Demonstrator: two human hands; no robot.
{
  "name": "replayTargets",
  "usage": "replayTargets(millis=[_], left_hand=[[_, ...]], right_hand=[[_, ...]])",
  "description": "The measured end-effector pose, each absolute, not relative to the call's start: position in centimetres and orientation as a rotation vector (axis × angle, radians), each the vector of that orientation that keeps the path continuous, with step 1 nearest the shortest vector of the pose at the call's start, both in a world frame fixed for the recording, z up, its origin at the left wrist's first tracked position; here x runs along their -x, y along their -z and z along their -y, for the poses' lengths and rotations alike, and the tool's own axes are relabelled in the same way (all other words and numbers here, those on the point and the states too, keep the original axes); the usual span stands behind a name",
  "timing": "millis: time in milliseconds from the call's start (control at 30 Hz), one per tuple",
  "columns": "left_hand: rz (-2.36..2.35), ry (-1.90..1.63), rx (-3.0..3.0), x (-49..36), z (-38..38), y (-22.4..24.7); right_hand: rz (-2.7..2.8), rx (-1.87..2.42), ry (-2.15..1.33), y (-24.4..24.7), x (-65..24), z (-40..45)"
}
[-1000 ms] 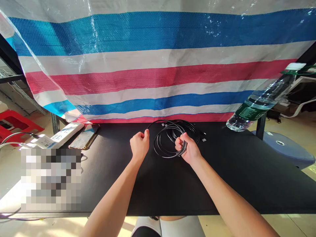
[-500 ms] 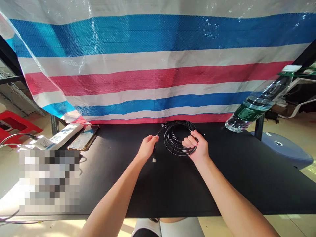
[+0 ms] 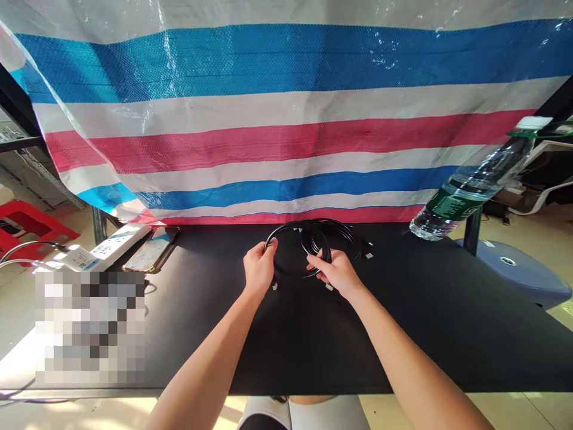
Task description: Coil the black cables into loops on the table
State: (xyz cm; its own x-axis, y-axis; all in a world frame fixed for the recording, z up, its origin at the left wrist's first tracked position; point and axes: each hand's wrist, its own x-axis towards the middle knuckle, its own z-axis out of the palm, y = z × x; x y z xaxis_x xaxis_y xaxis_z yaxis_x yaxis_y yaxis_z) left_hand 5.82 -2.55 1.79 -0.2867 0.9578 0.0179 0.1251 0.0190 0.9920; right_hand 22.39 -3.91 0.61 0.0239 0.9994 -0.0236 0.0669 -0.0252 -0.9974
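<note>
A black cable (image 3: 287, 224), wound into loops, spans the space between both hands above the dark tabletop. My left hand (image 3: 260, 263) is closed on the left side of the loops, with a small pale connector end (image 3: 274, 286) hanging below it. The fingers of my right hand (image 3: 335, 270) are closed around the right-hand part of the loops, and another pale tip (image 3: 329, 287) shows under them. More black coils (image 3: 351, 236) lie behind the right hand, with light-coloured ends (image 3: 369, 255) at their right.
At the left are a phone (image 3: 153, 249), a white power strip (image 3: 117, 248) with a plugged charger, and a blurred patch. A large water bottle (image 3: 465, 191) leans at the right. A striped plastic sheet (image 3: 286, 140) hangs behind the black table (image 3: 313, 346).
My left hand has shifted slightly left and now grips loops of cable rather than a single strand. My right hand has moved left, and some coils now sit behind it.
</note>
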Motion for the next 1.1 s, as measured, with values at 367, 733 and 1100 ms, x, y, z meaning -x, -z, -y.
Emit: replayTargets(millis=[367,733,1100], left_hand=[[-1.51,-1.099,-1.132,-5.0,1.8,-1.2],[-2.089,-0.539,-1.924,-1.1,1.1,-1.2],[-1.979,-0.369,-2.034,0.7,0.1,-1.0]], right_hand=[[1.865,2.221,-0.344,-0.5,-20.3,4.8],[2.137,2.109,-0.245,-1.3,-16.2,1.1],[2.142,2.046,-0.248,-2.3,-14.9,-2.6]])
